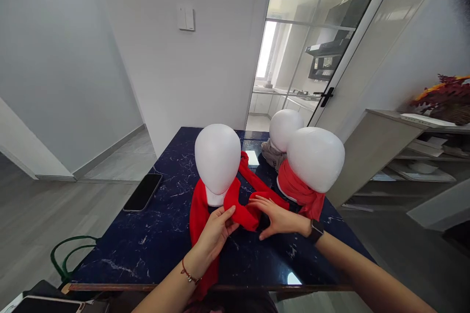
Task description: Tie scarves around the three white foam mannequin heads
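Observation:
A white mannequin head (pixel 218 156) stands upright on the dark blue marbled table, a red scarf (pixel 199 215) draped around its neck. One end of that scarf hangs down over the table's front edge. My left hand (pixel 216 230) pinches a fold of the scarf just right of the neck. Thumb and fingers apart, my right hand (pixel 277 217) rests against the scarf's other stretch, which trails across the table. To the right, a second mannequin head (pixel 317 156) wears a wrapped coral-red scarf (pixel 299 186).
Behind the second head stands another white head (pixel 285 127) with a grey-brown scarf (pixel 272 155). A phone (pixel 143 192) lies at the table's left edge. Green handles (pixel 64 254) rise beside the front left corner. A shelf unit (pixel 396 156) stands at the right.

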A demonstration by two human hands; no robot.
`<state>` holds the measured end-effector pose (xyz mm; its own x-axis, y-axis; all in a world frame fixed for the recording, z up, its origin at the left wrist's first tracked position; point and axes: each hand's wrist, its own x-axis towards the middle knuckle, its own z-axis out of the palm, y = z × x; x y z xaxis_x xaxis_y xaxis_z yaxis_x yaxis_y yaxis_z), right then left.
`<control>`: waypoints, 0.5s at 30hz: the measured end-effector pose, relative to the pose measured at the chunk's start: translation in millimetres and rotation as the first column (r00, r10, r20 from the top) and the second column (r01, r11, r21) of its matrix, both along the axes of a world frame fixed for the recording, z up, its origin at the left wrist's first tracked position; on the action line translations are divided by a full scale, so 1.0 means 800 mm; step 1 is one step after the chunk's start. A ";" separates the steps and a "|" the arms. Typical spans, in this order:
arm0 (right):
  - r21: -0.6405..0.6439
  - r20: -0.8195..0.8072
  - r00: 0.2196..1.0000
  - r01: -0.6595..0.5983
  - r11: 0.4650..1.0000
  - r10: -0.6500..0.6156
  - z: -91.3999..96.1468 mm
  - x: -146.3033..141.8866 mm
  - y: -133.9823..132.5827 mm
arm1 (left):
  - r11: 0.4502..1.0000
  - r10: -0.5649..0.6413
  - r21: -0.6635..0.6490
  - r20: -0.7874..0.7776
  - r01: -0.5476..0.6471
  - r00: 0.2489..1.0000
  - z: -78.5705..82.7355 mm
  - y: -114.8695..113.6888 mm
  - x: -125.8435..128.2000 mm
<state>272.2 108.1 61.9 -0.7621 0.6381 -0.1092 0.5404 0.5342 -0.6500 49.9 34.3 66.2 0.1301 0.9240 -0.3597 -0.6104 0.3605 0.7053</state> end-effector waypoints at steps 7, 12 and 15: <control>0.070 -0.053 0.977 0.210 0.975 -0.206 0.001 0.029 -0.047 | 0.958 0.187 -0.218 -0.025 -0.187 0.982 -0.008 -0.013 -0.015; -0.285 -0.292 0.881 0.291 0.913 -0.372 0.060 0.015 -0.069 | 0.975 0.213 -0.019 -0.209 -0.222 0.954 -0.021 -0.024 -0.027; -0.647 -0.345 0.797 0.182 0.741 -0.496 0.090 0.001 -0.078 | 0.978 0.156 0.181 -0.283 -0.107 0.946 -0.026 -0.027 -0.037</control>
